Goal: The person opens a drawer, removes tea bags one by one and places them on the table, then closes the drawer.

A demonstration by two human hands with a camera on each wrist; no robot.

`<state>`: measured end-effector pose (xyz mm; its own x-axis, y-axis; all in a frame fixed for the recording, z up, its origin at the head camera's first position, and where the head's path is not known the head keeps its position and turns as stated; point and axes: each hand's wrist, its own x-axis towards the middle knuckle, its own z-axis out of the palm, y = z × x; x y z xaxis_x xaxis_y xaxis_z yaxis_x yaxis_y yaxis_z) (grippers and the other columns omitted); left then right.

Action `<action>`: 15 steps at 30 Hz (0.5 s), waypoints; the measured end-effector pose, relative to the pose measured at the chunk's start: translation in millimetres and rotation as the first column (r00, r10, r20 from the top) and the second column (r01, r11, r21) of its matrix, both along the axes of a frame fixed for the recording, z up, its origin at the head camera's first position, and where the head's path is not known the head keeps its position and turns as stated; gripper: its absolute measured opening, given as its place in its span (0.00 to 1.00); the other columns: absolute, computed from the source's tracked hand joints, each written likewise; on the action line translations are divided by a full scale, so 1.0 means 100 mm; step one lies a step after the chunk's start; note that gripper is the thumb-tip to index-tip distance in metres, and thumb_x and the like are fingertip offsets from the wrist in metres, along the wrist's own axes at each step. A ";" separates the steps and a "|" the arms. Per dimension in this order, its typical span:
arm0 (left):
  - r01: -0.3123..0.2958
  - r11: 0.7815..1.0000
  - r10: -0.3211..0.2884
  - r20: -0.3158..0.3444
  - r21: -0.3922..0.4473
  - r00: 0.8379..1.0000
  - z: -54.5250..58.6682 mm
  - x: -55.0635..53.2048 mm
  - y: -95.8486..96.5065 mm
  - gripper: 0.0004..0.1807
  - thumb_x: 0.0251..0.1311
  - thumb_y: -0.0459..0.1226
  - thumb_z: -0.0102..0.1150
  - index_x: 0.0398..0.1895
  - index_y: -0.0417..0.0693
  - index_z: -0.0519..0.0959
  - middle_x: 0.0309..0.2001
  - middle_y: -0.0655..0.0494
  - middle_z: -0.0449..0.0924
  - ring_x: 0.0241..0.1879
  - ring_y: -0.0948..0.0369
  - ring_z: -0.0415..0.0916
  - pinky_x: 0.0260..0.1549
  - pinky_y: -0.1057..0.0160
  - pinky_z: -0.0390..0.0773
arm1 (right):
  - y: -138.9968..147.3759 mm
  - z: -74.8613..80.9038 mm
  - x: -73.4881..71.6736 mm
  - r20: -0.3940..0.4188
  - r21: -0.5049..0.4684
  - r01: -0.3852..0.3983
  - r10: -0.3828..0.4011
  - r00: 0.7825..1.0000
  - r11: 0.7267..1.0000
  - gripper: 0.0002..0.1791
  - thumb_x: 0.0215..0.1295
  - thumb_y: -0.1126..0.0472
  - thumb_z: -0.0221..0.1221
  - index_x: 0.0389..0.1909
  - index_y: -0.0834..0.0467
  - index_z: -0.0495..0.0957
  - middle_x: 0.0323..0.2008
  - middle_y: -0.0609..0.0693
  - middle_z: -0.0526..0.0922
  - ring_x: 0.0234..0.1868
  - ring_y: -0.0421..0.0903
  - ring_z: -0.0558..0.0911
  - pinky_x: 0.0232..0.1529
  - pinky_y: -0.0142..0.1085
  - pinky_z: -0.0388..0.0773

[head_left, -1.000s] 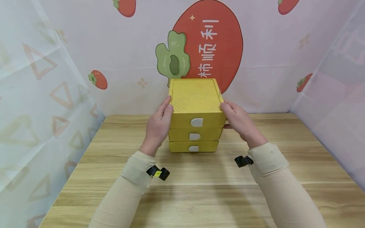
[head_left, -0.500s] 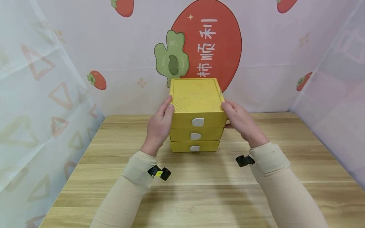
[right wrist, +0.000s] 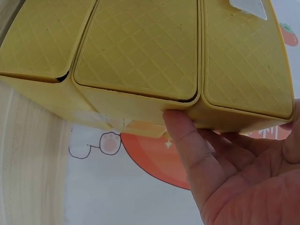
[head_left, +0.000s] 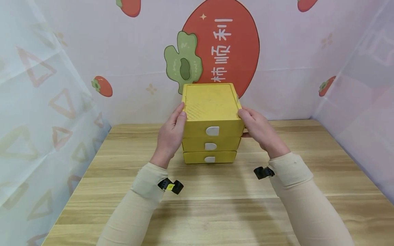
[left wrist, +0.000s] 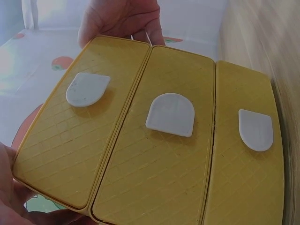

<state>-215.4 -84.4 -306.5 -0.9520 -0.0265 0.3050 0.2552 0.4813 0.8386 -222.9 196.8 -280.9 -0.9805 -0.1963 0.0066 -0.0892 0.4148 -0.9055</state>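
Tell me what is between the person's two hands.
The yellow drawer unit: the head view shows the left hand holding one side and the right hand the other.

Booth-like enclosure, wider room type can't tell: wood-grain worktop, pale back sheet printed with big red cartoon fruit and white characters, patterned left sheet and right sheet along sides.

Pale wood-grain table; yellow three-drawer box standing on it, toward back.
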 end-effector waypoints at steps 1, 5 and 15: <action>0.004 1.000 -0.004 0.000 0.004 1.000 0.00 0.00 -0.01 0.30 0.81 0.59 0.36 0.81 0.67 0.64 0.78 0.65 0.64 0.78 0.60 0.61 0.75 0.52 0.64 | 0.00 0.00 0.00 0.000 0.000 0.000 0.000 1.000 1.000 0.37 0.80 0.37 0.36 0.82 0.51 0.58 0.63 0.57 0.76 0.60 0.55 0.79 0.56 0.54 0.82; 0.015 1.000 -0.015 -0.002 0.020 1.000 0.01 -0.01 -0.02 0.30 0.81 0.58 0.37 0.81 0.66 0.64 0.79 0.65 0.63 0.79 0.60 0.59 0.76 0.52 0.62 | -0.02 0.01 0.00 -0.002 -0.003 0.002 -0.002 1.000 1.000 0.37 0.80 0.38 0.37 0.82 0.51 0.59 0.63 0.57 0.77 0.59 0.55 0.80 0.55 0.53 0.83; 0.114 0.983 -0.121 0.039 0.147 0.992 0.03 -0.07 -0.04 0.30 0.82 0.54 0.39 0.83 0.63 0.60 0.81 0.66 0.58 0.80 0.63 0.52 0.79 0.54 0.55 | -0.03 0.01 0.00 0.004 -0.017 0.010 -0.010 1.000 1.000 0.36 0.80 0.39 0.38 0.81 0.51 0.60 0.62 0.57 0.78 0.59 0.55 0.80 0.56 0.54 0.83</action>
